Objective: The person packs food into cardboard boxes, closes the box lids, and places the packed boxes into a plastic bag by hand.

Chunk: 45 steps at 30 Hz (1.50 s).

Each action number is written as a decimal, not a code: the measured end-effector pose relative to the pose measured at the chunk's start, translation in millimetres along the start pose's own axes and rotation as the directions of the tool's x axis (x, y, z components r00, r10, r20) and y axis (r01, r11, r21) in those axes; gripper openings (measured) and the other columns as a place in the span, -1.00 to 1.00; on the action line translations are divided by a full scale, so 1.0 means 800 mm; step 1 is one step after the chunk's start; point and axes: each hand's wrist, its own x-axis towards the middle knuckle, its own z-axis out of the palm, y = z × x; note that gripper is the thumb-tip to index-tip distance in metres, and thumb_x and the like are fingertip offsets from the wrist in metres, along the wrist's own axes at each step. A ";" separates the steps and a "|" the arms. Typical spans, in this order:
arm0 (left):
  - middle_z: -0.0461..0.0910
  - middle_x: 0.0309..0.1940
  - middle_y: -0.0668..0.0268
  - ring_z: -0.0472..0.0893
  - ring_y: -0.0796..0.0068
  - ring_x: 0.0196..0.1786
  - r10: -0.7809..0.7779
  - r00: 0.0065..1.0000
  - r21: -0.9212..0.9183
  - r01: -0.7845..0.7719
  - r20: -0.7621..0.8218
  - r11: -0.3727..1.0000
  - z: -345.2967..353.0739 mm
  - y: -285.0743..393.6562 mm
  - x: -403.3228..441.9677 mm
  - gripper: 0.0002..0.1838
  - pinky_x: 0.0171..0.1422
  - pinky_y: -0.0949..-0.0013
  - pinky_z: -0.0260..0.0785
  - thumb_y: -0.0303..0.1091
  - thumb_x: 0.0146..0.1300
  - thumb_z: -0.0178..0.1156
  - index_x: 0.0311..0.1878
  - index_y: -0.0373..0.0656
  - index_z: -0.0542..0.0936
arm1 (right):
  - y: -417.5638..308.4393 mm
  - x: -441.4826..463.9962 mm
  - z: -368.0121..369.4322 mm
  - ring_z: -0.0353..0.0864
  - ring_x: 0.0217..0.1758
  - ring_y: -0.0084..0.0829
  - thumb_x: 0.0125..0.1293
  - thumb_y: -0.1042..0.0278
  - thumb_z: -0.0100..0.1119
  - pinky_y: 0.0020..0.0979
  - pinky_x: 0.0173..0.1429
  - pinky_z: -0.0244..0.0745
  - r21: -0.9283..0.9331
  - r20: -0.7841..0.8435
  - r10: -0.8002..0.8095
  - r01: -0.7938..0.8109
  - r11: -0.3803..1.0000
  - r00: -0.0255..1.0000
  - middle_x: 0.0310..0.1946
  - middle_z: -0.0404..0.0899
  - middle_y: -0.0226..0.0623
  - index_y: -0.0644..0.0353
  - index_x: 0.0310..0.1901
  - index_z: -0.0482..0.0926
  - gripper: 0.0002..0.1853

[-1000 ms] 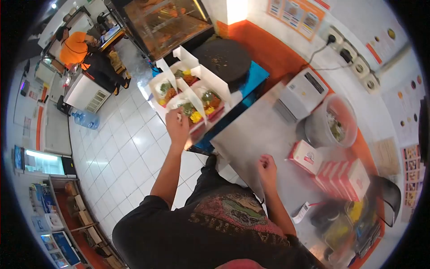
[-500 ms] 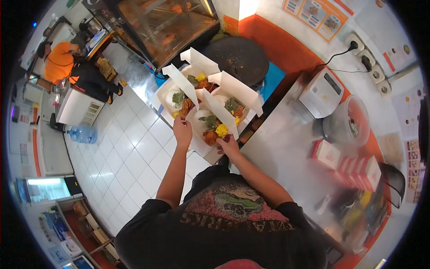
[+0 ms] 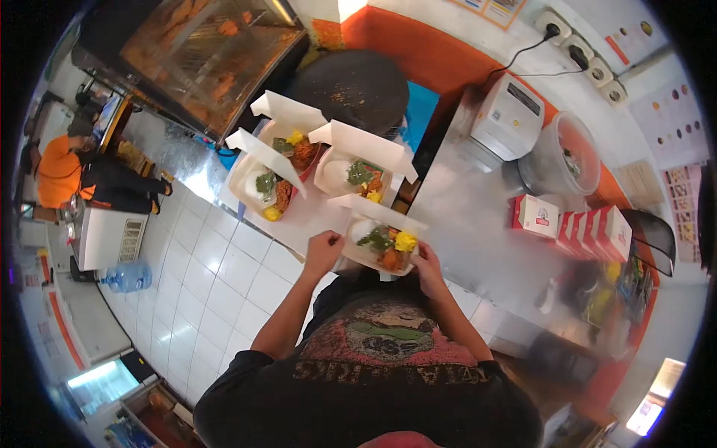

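Observation:
An open food box (image 3: pixel 381 243) with rice, greens, a yellow garnish and fried food lies close to my body. My left hand (image 3: pixel 326 248) is closed at its left side; whether the fingers grip the box edge is hard to make out. On the right, my right hand (image 3: pixel 428 266) pinches the box's side wall. Behind stand more open boxes with similar food: one at the left (image 3: pixel 261 179), one at the back (image 3: pixel 291 142) and one in the middle (image 3: pixel 358 170). Their lids are raised.
A round dark slab (image 3: pixel 351 89) and a glass display case (image 3: pixel 202 56) stand behind. Right on the metal counter (image 3: pixel 455 216) are a white device (image 3: pixel 509 116), a clear tub (image 3: pixel 571 153) and red-white closed boxes (image 3: pixel 594 233). A person in orange (image 3: pixel 63 172) stands far left.
The nearest box has come away from the others, towards my body, with my right hand on it. Earlier my right hand moved from above the counter to that box.

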 end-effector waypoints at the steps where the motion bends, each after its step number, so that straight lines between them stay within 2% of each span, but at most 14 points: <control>1: 0.67 -0.49 0.05 0.67 0.26 -0.43 0.007 1.000 -0.004 -0.007 0.018 1.000 0.013 0.014 0.000 -0.72 -0.27 0.26 0.48 -0.24 0.20 0.29 -0.28 -0.34 0.67 | 0.006 -0.006 -0.025 0.58 0.07 -0.48 0.17 0.40 0.24 -0.44 0.07 0.51 0.004 -0.018 -0.005 0.005 1.000 1.000 0.06 0.59 -0.33 0.26 0.26 0.45 -0.43; 10: 0.68 -0.48 0.08 0.70 0.27 -0.43 0.312 0.897 0.000 -0.328 0.313 0.945 0.194 0.076 0.033 -0.77 -0.27 0.29 0.52 -0.31 0.15 0.33 -0.28 -0.32 0.69 | -0.005 -0.035 -0.211 0.62 -0.16 -0.50 0.22 0.38 0.23 -0.48 -0.05 0.50 -0.003 -0.435 -0.037 0.040 0.999 0.900 -0.15 0.66 -0.30 0.38 0.08 0.57 -0.59; 13: 0.67 -0.30 0.10 0.68 0.17 -0.32 -0.081 0.845 -0.253 0.248 0.528 0.935 0.225 0.094 0.053 -0.50 -0.18 0.21 0.52 -0.21 0.03 0.49 -0.06 -0.37 0.61 | -0.022 -0.033 -0.217 0.60 -0.18 -0.50 0.20 0.33 0.35 -0.48 -0.08 0.48 0.057 -0.591 -0.212 0.302 0.951 0.779 -0.06 0.64 -0.21 0.40 0.12 0.56 -0.52; 14: 0.63 -0.20 0.05 0.64 0.10 -0.19 0.021 0.903 -0.091 0.020 0.429 0.996 0.227 0.098 0.059 -0.41 -0.06 0.17 0.49 -0.19 0.01 0.50 0.03 -0.36 0.55 | -0.030 -0.036 -0.212 0.60 -0.18 -0.50 0.20 0.33 0.35 -0.48 -0.08 0.48 0.059 -0.609 -0.207 0.304 0.951 0.766 -0.06 0.64 -0.21 0.40 0.12 0.56 -0.52; 16: 0.50 0.02 -0.04 0.47 0.02 0.14 0.315 0.934 0.107 -0.335 0.168 0.936 0.220 0.133 0.055 -0.21 0.21 0.08 0.32 -0.15 -0.03 0.51 0.23 -0.30 0.39 | -0.042 -0.037 -0.208 0.61 -0.19 -0.48 0.20 0.45 0.35 -0.47 -0.09 0.50 -0.509 -0.787 -0.572 0.279 0.814 0.231 0.03 0.59 -0.20 0.37 0.16 0.54 -0.52; 17: 0.47 0.10 -0.04 0.44 0.00 0.15 0.503 0.860 0.110 -0.510 0.086 0.853 0.210 0.162 0.057 -0.24 0.23 0.05 0.30 -0.22 0.01 0.47 0.26 -0.28 0.36 | -0.060 -0.043 -0.204 0.61 -0.19 -0.48 0.20 0.45 0.35 -0.47 -0.09 0.50 -0.506 -0.797 -0.564 0.269 0.819 0.217 0.03 0.59 -0.20 0.37 0.16 0.54 -0.52; 20: 0.57 0.02 0.09 0.48 0.02 0.08 0.729 0.684 0.054 -0.729 0.026 0.682 0.213 0.211 0.071 -0.43 0.20 0.11 0.33 -0.33 0.06 0.40 0.16 -0.23 0.48 | -0.098 -0.051 -0.202 0.60 -0.24 -0.48 0.18 0.52 0.35 -0.45 -0.13 0.53 -0.584 -0.655 -0.673 0.335 0.740 0.344 0.05 0.55 -0.20 0.33 0.13 0.56 -0.55; 22: 0.61 -0.04 0.17 0.51 0.06 0.05 0.711 0.693 0.070 -0.720 0.123 0.690 0.221 0.207 0.078 -0.56 0.17 0.16 0.35 -0.36 0.07 0.38 0.04 -0.21 0.56 | -0.097 -0.044 -0.211 0.60 -0.28 -0.47 0.19 0.54 0.34 -0.45 -0.17 0.54 -0.680 -0.549 -0.734 0.298 0.670 0.400 -0.09 0.59 -0.21 0.33 0.03 0.59 -0.65; 27: 0.69 -0.23 0.32 0.60 0.14 -0.05 0.745 0.643 0.151 -0.766 0.179 0.625 0.202 0.173 0.053 -0.84 0.04 0.25 0.45 -0.40 0.05 0.38 -0.28 -0.17 0.68 | -0.060 -0.068 -0.185 0.66 -0.21 -0.39 0.20 0.52 0.31 -0.37 -0.13 0.57 -0.721 -0.611 -0.753 0.223 0.656 0.244 -0.30 0.67 -0.21 0.31 -0.28 0.66 -0.92; 30: 0.69 -0.20 0.26 0.64 0.16 -0.11 0.697 0.694 0.151 -0.720 0.181 0.678 0.223 0.125 0.035 -0.85 -0.06 0.23 0.50 -0.43 0.03 0.39 -0.31 -0.22 0.66 | 0.000 -0.056 -0.190 0.62 -0.32 -0.44 0.20 0.42 0.36 -0.41 -0.15 0.54 -0.753 -0.599 -0.745 0.110 0.649 0.294 -0.29 0.69 -0.23 0.30 -0.24 0.66 -0.85; 35: 0.72 -0.20 0.07 0.72 0.22 -0.14 0.397 0.902 -0.435 -0.294 0.168 0.851 0.281 0.088 0.034 -0.81 -0.08 0.28 0.53 -0.40 0.18 0.37 -0.25 -0.30 0.58 | -0.011 -0.041 -0.175 0.64 -0.34 -0.36 0.18 0.48 0.31 -0.37 -0.18 0.53 -0.675 -0.613 -0.705 0.229 0.702 0.357 -0.29 0.71 -0.17 0.28 -0.24 0.66 -0.87; 39: 0.70 -0.33 0.05 0.71 0.19 -0.26 0.202 0.929 -0.024 -0.205 0.311 0.979 0.247 0.139 0.024 -0.76 -0.17 0.22 0.51 -0.29 0.22 0.33 -0.23 -0.27 0.57 | -0.023 -0.041 -0.209 0.62 -0.38 -0.27 0.09 0.41 0.32 -0.33 -0.23 0.50 -0.782 -0.452 -0.687 0.117 0.612 0.569 -0.40 0.67 -0.11 0.30 -0.33 0.61 -0.84; 42: 0.68 -0.37 0.05 0.69 0.06 -0.30 0.157 0.934 0.039 -0.179 0.320 0.983 0.228 0.169 0.011 -0.76 -0.20 0.11 0.52 -0.23 0.17 0.32 -0.21 -0.19 0.62 | -0.043 -0.056 -0.221 0.42 -0.45 -0.48 0.13 0.30 0.31 -0.28 -0.33 0.36 -0.818 -0.379 -0.675 0.113 0.564 0.633 -0.56 0.54 -0.21 0.32 -0.41 0.57 -0.78; 45: 0.68 -0.32 0.03 0.67 -0.03 -0.23 0.223 0.929 -0.005 -0.232 0.295 0.973 0.219 0.177 0.007 -0.76 -0.12 0.01 0.48 -0.19 0.21 0.26 -0.21 -0.17 0.64 | -0.051 -0.059 -0.221 0.54 -0.31 -0.42 0.11 0.40 0.33 -0.34 -0.18 0.46 -0.662 -0.442 -0.522 0.127 0.738 0.729 -0.38 0.65 -0.28 0.37 -0.27 0.62 -0.78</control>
